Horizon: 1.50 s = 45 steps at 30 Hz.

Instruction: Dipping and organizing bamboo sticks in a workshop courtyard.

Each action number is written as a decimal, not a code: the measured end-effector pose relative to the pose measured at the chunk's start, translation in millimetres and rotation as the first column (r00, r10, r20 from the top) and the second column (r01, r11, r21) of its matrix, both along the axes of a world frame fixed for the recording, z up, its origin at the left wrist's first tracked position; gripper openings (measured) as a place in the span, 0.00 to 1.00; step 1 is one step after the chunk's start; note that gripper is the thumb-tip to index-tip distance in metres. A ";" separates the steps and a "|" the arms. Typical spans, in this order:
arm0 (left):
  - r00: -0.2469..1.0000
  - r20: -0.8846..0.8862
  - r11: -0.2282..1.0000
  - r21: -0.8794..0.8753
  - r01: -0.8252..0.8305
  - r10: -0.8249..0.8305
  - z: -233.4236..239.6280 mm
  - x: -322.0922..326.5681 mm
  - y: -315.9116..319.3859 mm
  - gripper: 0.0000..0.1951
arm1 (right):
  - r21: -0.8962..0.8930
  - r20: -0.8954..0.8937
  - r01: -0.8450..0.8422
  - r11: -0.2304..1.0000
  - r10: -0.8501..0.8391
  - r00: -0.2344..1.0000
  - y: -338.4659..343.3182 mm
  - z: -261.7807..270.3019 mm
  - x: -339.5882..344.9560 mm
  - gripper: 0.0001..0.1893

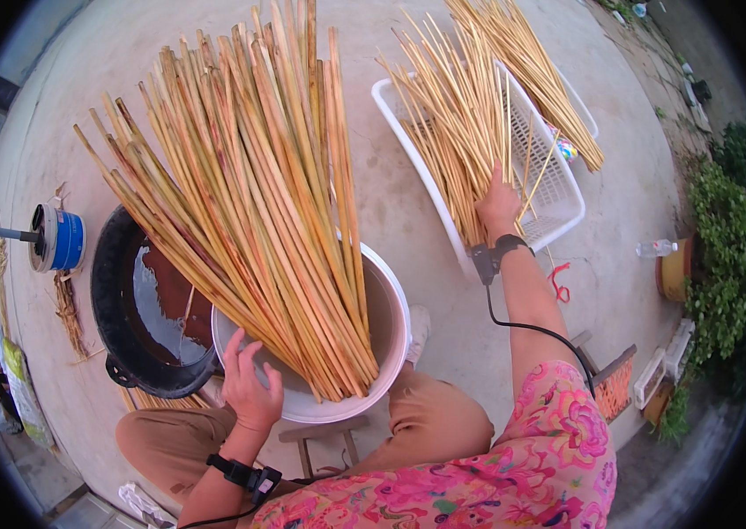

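A thick bundle of long, peeled plant stalks (260,218) leans in a white plastic bucket (396,291) between my knees, fanned out away from me. My left hand (250,383) is beside the bucket's near left rim, fingers apart, holding nothing. To the right, my right hand (500,202) reaches into a white plastic basket (561,195) full of thinner, paler stalks (462,125). Its fingers are on those stalks, but whether they grip any is hidden by the back of the hand.
A black tub of dark liquid (105,297) stands left of the bucket, with a blue-and-white pail (69,239) beyond it. More stalks (532,73) lie over another basket at the upper right. A red string (559,283), a low stool (614,383) and a potted plant (674,270) are at the right.
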<state>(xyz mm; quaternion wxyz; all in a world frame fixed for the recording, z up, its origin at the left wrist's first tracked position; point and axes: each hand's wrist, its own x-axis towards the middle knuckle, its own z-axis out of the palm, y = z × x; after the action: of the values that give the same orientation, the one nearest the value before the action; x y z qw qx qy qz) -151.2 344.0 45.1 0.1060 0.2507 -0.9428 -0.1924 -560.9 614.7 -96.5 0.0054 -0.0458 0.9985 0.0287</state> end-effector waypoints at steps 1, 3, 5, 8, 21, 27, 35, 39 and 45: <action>1.000 0.003 1.000 0.007 -0.006 0.005 -0.5 0.8 -0.1 0.19 | -0.005 -0.002 -0.016 1.000 0.016 1.000 -0.6 6.5 -0.7 0.45; 1.000 -0.007 1.000 -0.015 0.011 -0.011 0.6 -0.3 0.1 0.19 | -0.005 -0.036 -0.002 1.000 0.002 0.999 1.1 16.1 -2.1 0.46; 0.999 -0.015 0.999 -0.038 0.029 -0.029 1.2 -1.0 -0.1 0.18 | -0.072 -0.016 -0.023 0.997 0.021 1.000 6.4 27.5 -4.6 0.46; 0.999 -0.019 0.999 -0.029 0.027 -0.027 1.9 -0.7 0.1 0.18 | -0.133 0.072 0.022 0.991 -0.013 0.997 17.5 37.7 -18.0 0.47; 0.999 -0.021 0.997 -0.062 0.035 -0.036 2.1 -3.0 1.6 0.18 | -0.240 0.214 0.014 0.971 0.039 0.976 82.2 32.3 -76.5 0.59; 1.000 0.003 1.000 0.027 -0.007 0.007 3.4 -3.2 2.7 0.17 | -0.136 0.141 0.085 0.987 -0.066 0.988 82.8 28.2 -66.8 0.54; 1.000 -0.009 0.999 -0.050 0.014 -0.014 1.8 -5.9 2.2 0.17 | -0.027 0.135 0.046 0.999 -0.042 0.990 75.2 56.7 -68.0 0.38; 0.999 -0.024 0.995 -0.091 0.033 -0.035 2.7 -5.9 1.4 0.17 | -0.046 0.074 -0.034 0.998 0.038 0.997 47.8 82.0 -57.6 0.35; 1.000 0.015 0.999 -0.047 -0.023 0.024 2.0 -0.6 -0.2 0.17 | -0.514 0.400 0.002 0.858 0.238 0.885 -37.3 32.6 -80.8 0.14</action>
<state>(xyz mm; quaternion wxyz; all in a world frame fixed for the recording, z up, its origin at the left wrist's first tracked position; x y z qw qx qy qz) -151.8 343.8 47.1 0.1069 0.2605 -0.9449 -0.1670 -641.7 577.4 -63.9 0.2221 -0.1137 0.9376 -0.2424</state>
